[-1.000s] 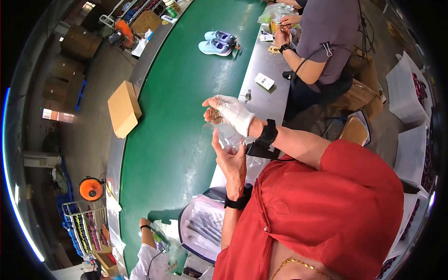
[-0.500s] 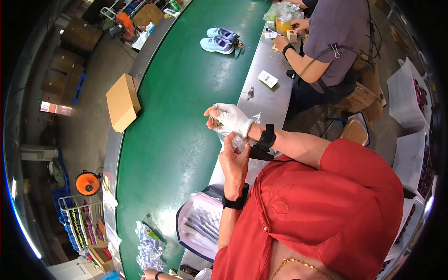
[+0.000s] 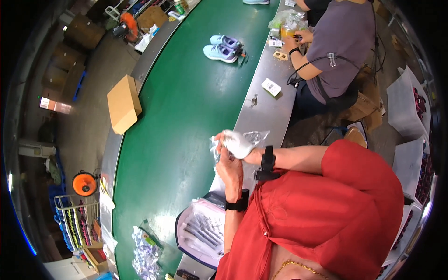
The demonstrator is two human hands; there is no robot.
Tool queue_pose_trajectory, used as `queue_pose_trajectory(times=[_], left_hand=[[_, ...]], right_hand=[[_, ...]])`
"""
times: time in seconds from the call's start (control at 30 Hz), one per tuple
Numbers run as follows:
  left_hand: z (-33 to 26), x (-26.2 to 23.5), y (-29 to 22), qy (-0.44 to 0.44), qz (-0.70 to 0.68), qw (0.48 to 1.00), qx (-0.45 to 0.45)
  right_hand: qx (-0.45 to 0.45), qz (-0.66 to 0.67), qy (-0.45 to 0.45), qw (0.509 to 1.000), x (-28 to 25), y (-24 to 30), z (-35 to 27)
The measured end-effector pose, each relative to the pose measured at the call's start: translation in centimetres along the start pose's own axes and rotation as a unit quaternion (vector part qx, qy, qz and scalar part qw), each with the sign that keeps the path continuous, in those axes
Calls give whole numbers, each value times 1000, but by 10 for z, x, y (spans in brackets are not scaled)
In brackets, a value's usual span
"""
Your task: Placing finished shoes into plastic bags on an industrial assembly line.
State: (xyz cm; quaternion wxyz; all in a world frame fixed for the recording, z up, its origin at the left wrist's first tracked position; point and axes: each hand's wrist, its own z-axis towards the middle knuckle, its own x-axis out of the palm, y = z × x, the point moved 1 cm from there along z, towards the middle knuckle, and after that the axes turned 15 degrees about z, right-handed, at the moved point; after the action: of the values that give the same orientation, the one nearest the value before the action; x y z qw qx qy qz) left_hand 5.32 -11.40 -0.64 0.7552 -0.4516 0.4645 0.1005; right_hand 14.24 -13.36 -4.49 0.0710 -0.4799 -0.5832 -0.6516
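Fingers (image 3: 220,136) on clear plastic (image 3: 256,137), green belt (image 3: 172,154) alongside; orange fans (image 3: 85,185) beyond

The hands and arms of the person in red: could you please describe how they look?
The right hand wears a white glove that leaves some fingers uncovered; the left hand has no glove. Each wrist has a black band: the right band and the left band. A short red sleeve covers the upper right arm.

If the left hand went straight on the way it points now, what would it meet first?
The left hand would likely meet the white-gloved right hand, directly ahead; clear plastic shows around it, and depth there is unclear.
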Motion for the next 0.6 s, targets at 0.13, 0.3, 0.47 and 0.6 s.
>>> queue_pose_trajectory(times=[0.13, 0.3, 0.47, 0.6], left_hand=[[2, -1, 5, 25, -5, 999, -46], [15, -7, 13, 45, -9, 996, -78], [15, 1, 22, 68, -23, 994, -86], [16, 7, 32, 90, -36, 990, -98]], right_hand=[[36, -20, -55, 998, 4, -9, -14], [21, -55, -87, 994, 2, -29, -18], [25, -171, -72, 982, -6, -27, -20], [23, -253, -60, 965, -1, -12, -27]])
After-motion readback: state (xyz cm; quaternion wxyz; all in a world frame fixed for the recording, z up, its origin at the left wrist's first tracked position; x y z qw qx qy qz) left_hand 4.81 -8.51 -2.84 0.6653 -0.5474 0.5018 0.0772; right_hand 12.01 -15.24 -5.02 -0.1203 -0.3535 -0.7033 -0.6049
